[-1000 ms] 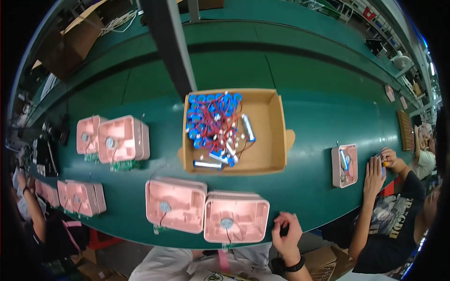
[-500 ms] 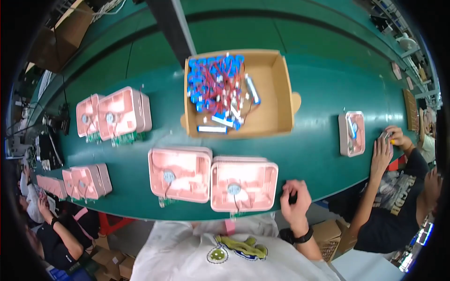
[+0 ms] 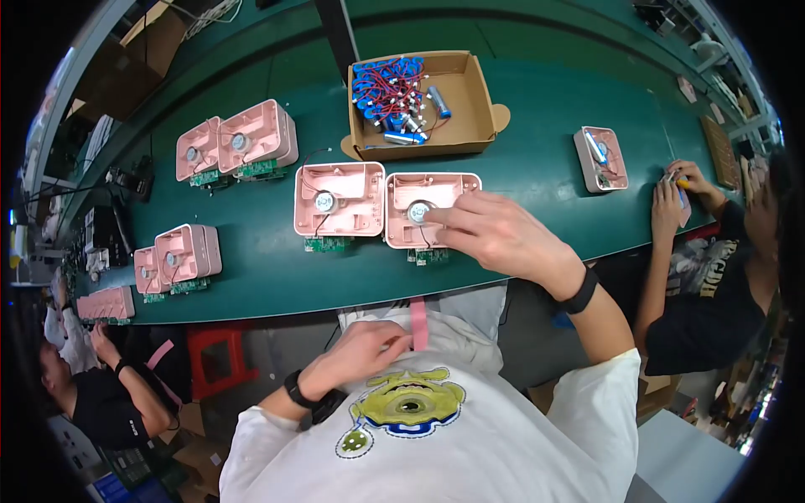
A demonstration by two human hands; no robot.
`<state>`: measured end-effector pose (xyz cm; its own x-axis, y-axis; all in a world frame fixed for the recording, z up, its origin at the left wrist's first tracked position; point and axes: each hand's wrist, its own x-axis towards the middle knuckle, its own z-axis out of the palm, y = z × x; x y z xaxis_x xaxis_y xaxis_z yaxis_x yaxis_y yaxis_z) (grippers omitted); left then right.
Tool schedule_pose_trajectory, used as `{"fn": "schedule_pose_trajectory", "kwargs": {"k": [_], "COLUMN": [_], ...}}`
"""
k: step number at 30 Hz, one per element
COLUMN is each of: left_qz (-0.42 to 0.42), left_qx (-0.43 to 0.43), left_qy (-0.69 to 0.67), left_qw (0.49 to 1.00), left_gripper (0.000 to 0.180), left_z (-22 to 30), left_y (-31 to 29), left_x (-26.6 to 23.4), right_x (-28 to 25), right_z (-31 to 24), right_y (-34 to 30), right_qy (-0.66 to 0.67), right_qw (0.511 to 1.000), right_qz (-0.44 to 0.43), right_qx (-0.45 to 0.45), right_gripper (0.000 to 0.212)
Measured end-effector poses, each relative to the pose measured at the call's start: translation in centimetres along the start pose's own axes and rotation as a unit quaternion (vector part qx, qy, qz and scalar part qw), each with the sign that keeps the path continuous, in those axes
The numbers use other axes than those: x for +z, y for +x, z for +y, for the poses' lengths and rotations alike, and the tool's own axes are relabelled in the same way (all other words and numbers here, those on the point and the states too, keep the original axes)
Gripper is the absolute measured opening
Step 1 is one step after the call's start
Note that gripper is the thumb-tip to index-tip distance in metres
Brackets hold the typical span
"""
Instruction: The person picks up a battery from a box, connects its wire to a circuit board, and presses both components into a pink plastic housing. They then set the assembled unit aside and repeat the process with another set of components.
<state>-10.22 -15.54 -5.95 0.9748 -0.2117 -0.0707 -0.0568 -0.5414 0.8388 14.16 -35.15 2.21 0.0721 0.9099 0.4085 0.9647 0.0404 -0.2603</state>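
Note:
My right hand (image 3: pixel 503 235) reaches over the right side of a pink plastic housing (image 3: pixel 432 186), fingers bent and drawn together. Its fingertips are beside the round speaker (image 3: pixel 418 211) inside; what they pinch, if anything, is hidden. A green circuit board (image 3: pixel 428 256) sticks out at that housing's near edge. Left of it stands a second pink housing (image 3: pixel 356 180) with its own speaker (image 3: pixel 325 202) and green board (image 3: pixel 327 244). My left hand (image 3: pixel 360 356) is in front of my shirt, off the table, fingers loosely bent and apart, with nothing seen in it.
A cardboard box (image 3: pixel 470 126) behind the housings holds many blue cylindrical batteries (image 3: pixel 390 88) with red wires. More pink housings (image 3: pixel 260 134) stand at the left. To the right, another housing (image 3: pixel 601 172) holds a battery, near a co-worker's hands (image 3: pixel 671 201). Another person sits at far left.
My right hand has moved from the table edge onto the right pink housing. My left hand has come into view before my shirt. The view has shifted, so the table sits higher.

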Motion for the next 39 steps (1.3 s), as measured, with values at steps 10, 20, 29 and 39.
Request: {"fn": "schedule_pose_trajectory", "kwargs": {"k": [10,20,29,39], "left_qz": [0.222,0.428,0.301,0.271], "left_qx": [-0.168,-0.046,-0.103,-0.111], "left_qy": [-0.079,0.051,0.019,-0.04], "left_qw": [0.957,0.901,0.948,0.955], "left_gripper": [0.016,0.019,0.018,0.019], "left_z": [4.7,5.1,5.6,4.6], "left_y": [8.4,11.4,12.3,12.4], "left_x": [-0.4,-0.9,-3.7,-4.5], "right_x": [0.5,-2.2,-2.5,-1.8], "right_z": [0.8,3.5,3.1,1.8], "right_y": [1.8,1.2,1.2,1.8], "right_qy": [0.206,0.55,0.588,0.595], "right_qw": [0.969,0.755,0.714,0.702], "right_qz": [0.052,0.117,0.145,0.154], "right_qx": [0.123,0.337,0.352,0.359], "right_gripper": [0.009,0.014,0.011,0.011]}}
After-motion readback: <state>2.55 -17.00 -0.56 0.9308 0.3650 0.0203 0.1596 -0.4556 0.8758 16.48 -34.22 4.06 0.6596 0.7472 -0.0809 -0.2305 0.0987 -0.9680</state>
